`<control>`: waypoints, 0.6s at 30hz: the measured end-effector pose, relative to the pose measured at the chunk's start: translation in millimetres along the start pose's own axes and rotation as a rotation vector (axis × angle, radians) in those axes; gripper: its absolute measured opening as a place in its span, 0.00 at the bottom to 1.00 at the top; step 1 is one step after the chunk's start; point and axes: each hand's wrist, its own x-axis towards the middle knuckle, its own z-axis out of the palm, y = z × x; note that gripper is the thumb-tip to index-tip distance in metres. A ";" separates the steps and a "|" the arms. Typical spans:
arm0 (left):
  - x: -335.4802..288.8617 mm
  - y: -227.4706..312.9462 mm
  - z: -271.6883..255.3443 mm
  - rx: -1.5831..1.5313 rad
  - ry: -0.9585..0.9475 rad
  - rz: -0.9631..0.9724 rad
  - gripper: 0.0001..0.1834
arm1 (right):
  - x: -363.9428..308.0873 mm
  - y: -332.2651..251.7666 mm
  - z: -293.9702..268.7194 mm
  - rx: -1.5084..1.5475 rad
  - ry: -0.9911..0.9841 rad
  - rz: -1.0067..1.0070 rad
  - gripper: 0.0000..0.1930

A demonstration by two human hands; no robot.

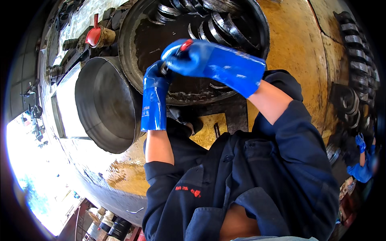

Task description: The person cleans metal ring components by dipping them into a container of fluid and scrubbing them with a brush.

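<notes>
My hands meet over the near left part of a wide round metal tub with dark liquid in it. Both wear long blue rubber gloves. My left hand is closed, its fingers against a small dark piece that mostly hides between the gloves. Across it from the right comes my right hand, fingers curled and slightly blurred. Something red shows at its top; I cannot tell whether it is held or part of the glove. Several curved, shiny metal half-rings lie in the tub's far right part, wet and dark.
An open metal drum leans beside the tub on the left. Beyond it sits a red scoop in a small container. Curved metal pieces line the far right. Another person's blue-gloved hand shows at the right edge. The floor looks wet.
</notes>
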 end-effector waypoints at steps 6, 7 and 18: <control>-5.4 17.4 -25.5 0.144 -0.077 0.046 0.14 | 11.8 8.4 -24.5 0.002 -0.087 0.690 0.20; -8.3 28.4 -27.5 0.147 -0.045 0.036 0.15 | 13.6 21.8 -28.9 0.114 -0.050 0.720 0.20; -25.3 26.7 -56.3 -0.112 0.250 0.037 0.13 | -30.9 62.2 -18.1 0.174 0.159 0.621 0.16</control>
